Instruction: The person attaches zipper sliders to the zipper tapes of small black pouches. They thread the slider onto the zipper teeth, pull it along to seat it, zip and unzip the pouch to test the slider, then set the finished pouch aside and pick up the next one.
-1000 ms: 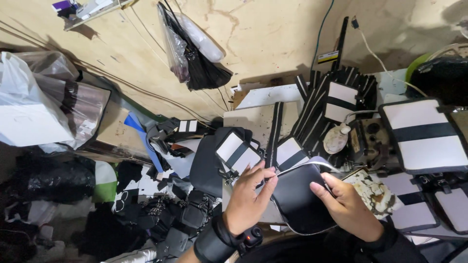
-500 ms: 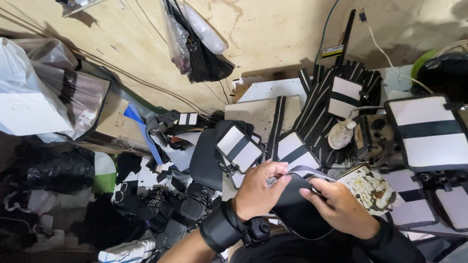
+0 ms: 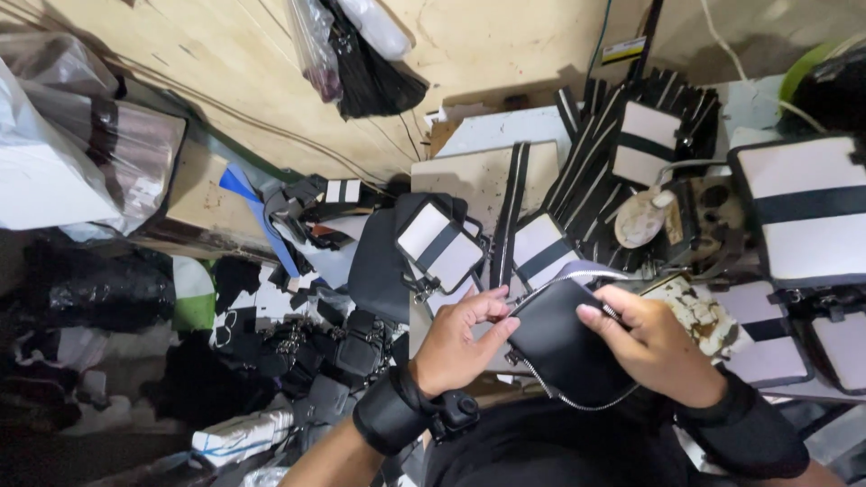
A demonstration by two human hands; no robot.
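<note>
Low in the centre of my frame I have a small black pouch [image 3: 564, 347] held between both hands, clear of the cluttered desk [image 3: 469, 180]. My left hand [image 3: 460, 343] has its fingers [image 3: 494, 305] pinched shut on the upper left corner by the zipper, which steadies that edge. My right hand [image 3: 654, 347] curls over the pouch's right side, fingers closed on it. Finished black-and-white pouches [image 3: 440, 245] lie just above.
</note>
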